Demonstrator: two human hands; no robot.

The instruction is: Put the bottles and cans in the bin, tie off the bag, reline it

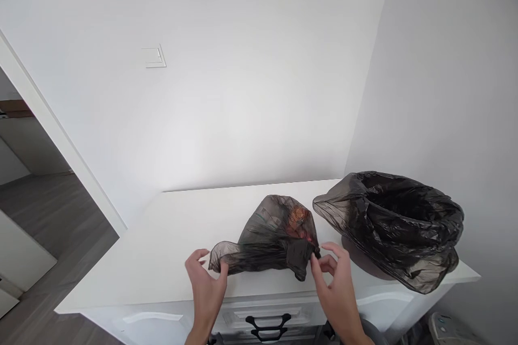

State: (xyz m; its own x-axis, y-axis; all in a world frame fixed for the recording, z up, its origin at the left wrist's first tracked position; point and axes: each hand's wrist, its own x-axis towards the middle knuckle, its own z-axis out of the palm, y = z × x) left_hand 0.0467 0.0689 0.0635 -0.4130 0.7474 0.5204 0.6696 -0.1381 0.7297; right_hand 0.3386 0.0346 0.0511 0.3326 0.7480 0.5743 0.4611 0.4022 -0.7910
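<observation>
A filled, translucent black plastic bag (271, 232) lies on the white cabinet top, with orange and red contents showing through its upper right part. My left hand (206, 280) is at the bag's left end, thumb and fingers apart around the loose plastic edge. At the right end, my right hand (334, 280) has its thumb and fingertips at the gathered black plastic, pinching it. To the right stands a bin (364, 260) lined with a black bag (408, 226), whose mouth is open and whose edges hang over the rim.
The white cabinet top (141, 264) meets the wall behind it. Dark drawer handles (269, 323) are on the cabinet front. A wall switch (154, 57) is at the upper left, beside a doorway. A grey device (453, 329) sits low at the right.
</observation>
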